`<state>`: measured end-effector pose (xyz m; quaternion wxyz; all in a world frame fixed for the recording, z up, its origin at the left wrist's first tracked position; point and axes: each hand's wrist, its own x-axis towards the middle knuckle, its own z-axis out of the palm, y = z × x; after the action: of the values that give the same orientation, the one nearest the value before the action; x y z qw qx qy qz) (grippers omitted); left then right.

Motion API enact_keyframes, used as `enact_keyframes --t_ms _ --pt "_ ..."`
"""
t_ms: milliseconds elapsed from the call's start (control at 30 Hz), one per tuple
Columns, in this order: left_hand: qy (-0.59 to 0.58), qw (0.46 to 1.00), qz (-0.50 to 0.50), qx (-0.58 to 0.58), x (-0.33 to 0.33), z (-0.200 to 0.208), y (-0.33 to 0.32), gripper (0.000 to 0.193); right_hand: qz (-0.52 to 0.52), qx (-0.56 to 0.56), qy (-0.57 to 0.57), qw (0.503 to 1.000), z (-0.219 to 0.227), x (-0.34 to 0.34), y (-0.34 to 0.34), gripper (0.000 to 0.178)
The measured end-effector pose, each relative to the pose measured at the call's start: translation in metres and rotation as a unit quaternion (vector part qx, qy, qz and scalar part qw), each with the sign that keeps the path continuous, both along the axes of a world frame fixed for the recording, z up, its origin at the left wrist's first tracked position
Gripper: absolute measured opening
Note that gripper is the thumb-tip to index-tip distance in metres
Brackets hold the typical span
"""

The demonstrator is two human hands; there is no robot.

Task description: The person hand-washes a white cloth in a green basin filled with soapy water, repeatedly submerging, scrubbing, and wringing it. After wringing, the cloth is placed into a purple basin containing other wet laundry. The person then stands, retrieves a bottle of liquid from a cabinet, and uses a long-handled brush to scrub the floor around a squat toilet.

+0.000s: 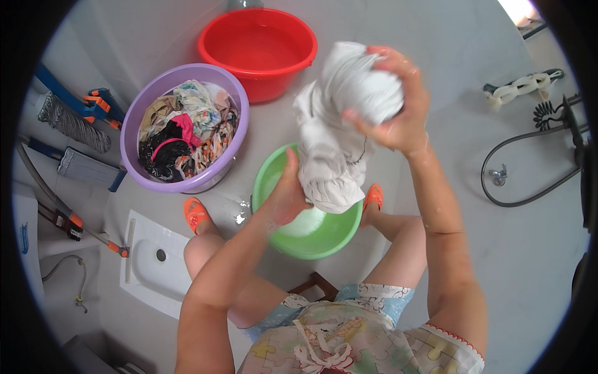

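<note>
A bunched, wet-looking white cloth is held up over a green basin between my legs; its exact kind I cannot make out. My right hand grips the cloth's upper end, fingers curved around a rounded bundle. Lower down, my left hand is against the cloth's bottom end, thumb pointing up and the other fingers partly hidden behind it. Some whitish liquid shows in the basin below.
A purple basin full of mixed coloured clothes stands at the left. Behind it is a red basin with water. A squat toilet lies at lower left, near mops. A shower hose hangs on the right.
</note>
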<state>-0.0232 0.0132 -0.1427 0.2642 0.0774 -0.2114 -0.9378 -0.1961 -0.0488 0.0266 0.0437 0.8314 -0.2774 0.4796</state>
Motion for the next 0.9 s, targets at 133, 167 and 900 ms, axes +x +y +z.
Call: enact_keyframes --t_ms 133,167,900 --pt "-0.054 0.995 -0.026 0.074 -0.011 -0.024 0.012 0.081 0.132 -0.032 0.145 0.98 0.009 0.03 0.022 0.044" --pt "-0.014 0.999 -0.018 0.039 -0.013 -0.029 0.014 0.079 0.162 -0.039 0.169 0.971 0.011 0.033 0.028 0.044" --pt "0.314 0.911 0.212 0.165 -0.048 0.006 -0.003 0.04 0.197 -0.041 0.028 0.979 0.015 -0.005 0.19 0.036"
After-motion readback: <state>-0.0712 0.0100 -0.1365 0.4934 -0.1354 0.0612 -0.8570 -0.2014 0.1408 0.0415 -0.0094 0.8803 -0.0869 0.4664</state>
